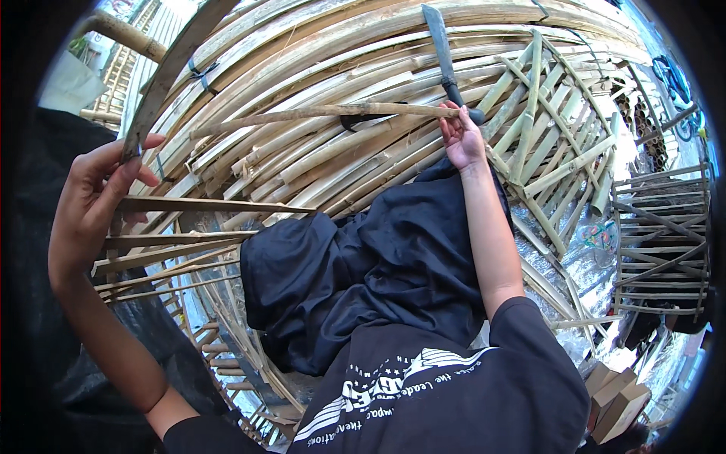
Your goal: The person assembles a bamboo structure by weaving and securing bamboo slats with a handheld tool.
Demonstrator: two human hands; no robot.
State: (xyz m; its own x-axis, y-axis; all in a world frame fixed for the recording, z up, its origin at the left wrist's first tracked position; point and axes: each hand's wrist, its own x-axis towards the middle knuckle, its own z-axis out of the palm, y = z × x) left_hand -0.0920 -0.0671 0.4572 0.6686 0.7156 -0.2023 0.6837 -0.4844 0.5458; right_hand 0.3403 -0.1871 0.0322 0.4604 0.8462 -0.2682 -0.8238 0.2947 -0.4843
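My left hand, raised at the far left, pinches a long flat bamboo slat that runs up past the top edge. Several narrower slats stick out rightward from beside this hand, over my lap; where they join is partly hidden. In my right hand, fingers and thumb grip the right end of a bamboo strip, which reaches left across the pile. Just beyond that hand lies a machete with a dark handle, its blade pointing away.
A big pile of split bamboo fills the far side. To the right are a loosely woven bamboo lattice, a slatted bamboo panel, blue rope and a cardboard box. Black sheeting hangs at the left.
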